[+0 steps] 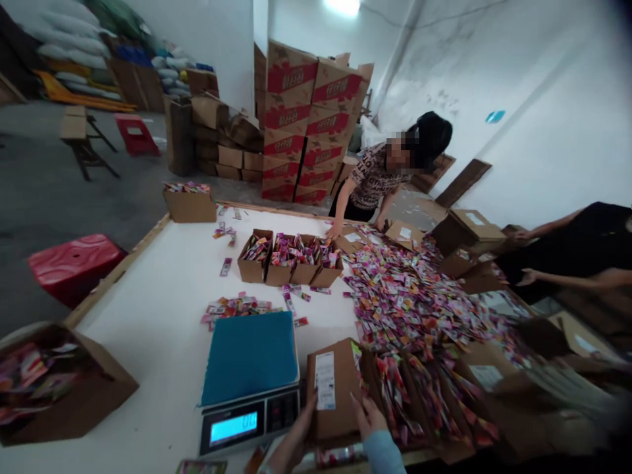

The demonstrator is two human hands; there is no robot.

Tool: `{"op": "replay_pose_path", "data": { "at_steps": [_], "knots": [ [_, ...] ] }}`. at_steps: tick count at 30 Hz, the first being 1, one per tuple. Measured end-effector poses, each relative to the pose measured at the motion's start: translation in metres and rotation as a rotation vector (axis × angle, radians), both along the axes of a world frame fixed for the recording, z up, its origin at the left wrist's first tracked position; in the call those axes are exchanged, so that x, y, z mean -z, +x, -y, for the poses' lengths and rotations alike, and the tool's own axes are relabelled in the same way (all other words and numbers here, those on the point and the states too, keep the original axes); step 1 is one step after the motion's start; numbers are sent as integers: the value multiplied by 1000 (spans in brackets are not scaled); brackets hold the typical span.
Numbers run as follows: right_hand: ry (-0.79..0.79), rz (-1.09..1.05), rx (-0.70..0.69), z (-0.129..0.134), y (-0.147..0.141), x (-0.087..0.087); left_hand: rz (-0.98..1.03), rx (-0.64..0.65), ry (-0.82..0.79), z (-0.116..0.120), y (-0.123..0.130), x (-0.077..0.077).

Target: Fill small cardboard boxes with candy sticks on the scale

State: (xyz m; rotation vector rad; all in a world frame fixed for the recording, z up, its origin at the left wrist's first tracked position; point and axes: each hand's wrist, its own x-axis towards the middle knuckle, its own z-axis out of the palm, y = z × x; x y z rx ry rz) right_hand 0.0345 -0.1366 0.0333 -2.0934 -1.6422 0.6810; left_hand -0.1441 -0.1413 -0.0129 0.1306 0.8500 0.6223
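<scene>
A small cardboard box (345,424) with a white label is between my hands, tilted beside the scale. My left hand (299,431) grips its left edge, while my right hand (369,416) has its fingers on the right side. Colourful packets show at the box's upper right rim. To the left, a digital scale (282,413) with a blue platform (251,359) carries nothing, and its lit display reads about 0.0. Several open boxes of upright packets (395,395) stand right of my right hand.
A big heap of small packets (405,289) covers the table's right side. Filled boxes (281,273) stand mid-table, another box (74,388) at near left. A co-worker (375,174) leans over the far edge; another person's arms (567,280) reach in from the right. A red stool (76,263) stands left.
</scene>
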Motion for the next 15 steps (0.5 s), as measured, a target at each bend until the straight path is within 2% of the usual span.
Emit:
{"op": "replay_pose_path", "data": {
  "at_steps": [3, 6, 8, 10, 12, 15],
  "knots": [
    [42, 6, 20, 19, 1, -15, 153, 16, -57, 10, 1, -16],
    [95, 66, -81, 31, -13, -50, 238, -12, -39, 19, -16, -37],
    [143, 88, -178, 31, -36, -74, 303, -13, -50, 20, -34, -47],
    [179, 126, -260, 26, -71, -96, 322, -78, -50, 18, -59, -54],
    [214, 144, -362, 18, -116, -111, 256, -221, -37, 18, -91, -58],
    [261, 109, -564, 10, -196, -123, 59, -450, -65, 28, -155, -59]
  ]
}}
